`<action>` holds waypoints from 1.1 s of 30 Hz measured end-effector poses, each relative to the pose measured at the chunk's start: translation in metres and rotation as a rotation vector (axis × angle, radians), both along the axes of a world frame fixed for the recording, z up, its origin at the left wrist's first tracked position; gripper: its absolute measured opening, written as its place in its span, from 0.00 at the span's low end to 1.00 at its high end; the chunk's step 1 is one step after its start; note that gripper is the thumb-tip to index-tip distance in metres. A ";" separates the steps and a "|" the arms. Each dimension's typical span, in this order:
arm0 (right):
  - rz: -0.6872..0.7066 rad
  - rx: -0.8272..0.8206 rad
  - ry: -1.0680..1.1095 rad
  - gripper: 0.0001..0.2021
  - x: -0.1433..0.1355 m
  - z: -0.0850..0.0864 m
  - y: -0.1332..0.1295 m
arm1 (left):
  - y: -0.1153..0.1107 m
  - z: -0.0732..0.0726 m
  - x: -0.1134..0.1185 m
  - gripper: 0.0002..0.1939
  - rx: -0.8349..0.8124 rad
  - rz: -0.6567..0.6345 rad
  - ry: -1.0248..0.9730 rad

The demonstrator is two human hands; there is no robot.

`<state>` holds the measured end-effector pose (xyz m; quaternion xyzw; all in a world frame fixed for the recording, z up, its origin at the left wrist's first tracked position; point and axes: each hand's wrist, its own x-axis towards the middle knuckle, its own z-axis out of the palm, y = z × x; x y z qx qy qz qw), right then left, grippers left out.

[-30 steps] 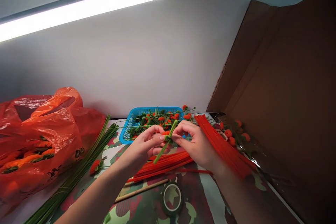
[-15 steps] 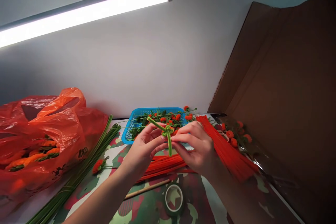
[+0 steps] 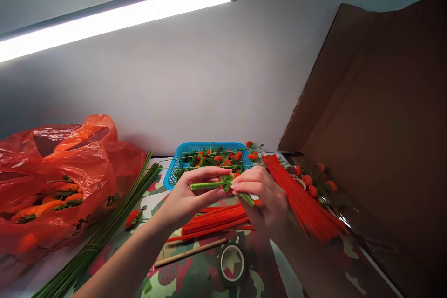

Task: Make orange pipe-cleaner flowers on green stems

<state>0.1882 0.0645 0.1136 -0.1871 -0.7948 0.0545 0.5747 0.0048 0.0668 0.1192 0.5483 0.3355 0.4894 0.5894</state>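
Observation:
Between my two hands is a pipe-cleaner flower (image 3: 228, 180): looped green fuzzy stems on top, with orange showing beneath. One green end points left and another down to the right. My left hand (image 3: 190, 193) grips it from the left between thumb and fingers. My right hand (image 3: 263, 191) pinches it from the right, thumb and fingertips near the green loops. Below them lies a bundle of red-orange pipe cleaners (image 3: 213, 221). Near the front are a roll of dark green tape (image 3: 232, 263) and a thin wooden stick (image 3: 190, 252).
Behind my hands stands a blue basket (image 3: 170, 174) of orange flowers and green stems. To the left are a red plastic bag (image 3: 115, 163), long green pipe cleaners (image 3: 104, 230) and a single orange flower (image 3: 132, 219). Another red bundle (image 3: 300, 195) and a cardboard sheet (image 3: 377, 102) are right.
The flower has turned in my hands: the green end that pointed up-left now lies level to the left, and the lower end now slants right. My right fingers have shifted on it.

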 end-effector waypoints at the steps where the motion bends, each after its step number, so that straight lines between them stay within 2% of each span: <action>1: 0.010 -0.016 0.029 0.13 -0.001 -0.002 0.000 | 0.000 0.001 0.000 0.14 0.011 0.029 0.024; 10: -0.001 -0.148 0.216 0.09 -0.010 -0.013 -0.001 | -0.006 -0.002 0.011 0.07 0.115 0.162 -0.102; 16: -0.038 -0.187 0.238 0.08 -0.012 -0.014 -0.002 | -0.014 0.003 0.015 0.07 0.150 0.181 -0.041; 20: 0.000 -0.238 0.259 0.09 -0.014 -0.012 -0.004 | -0.020 0.010 0.016 0.08 0.190 0.207 0.039; 23: 0.042 -0.325 0.275 0.07 -0.014 -0.009 -0.005 | -0.019 0.012 0.015 0.08 0.168 0.224 0.027; 28: 0.069 -0.370 0.153 0.02 -0.010 -0.001 -0.005 | -0.012 0.014 0.006 0.09 0.077 0.122 0.025; 33: -0.017 -0.330 -0.084 0.04 -0.004 0.010 -0.007 | -0.010 0.016 0.003 0.09 0.093 0.050 0.106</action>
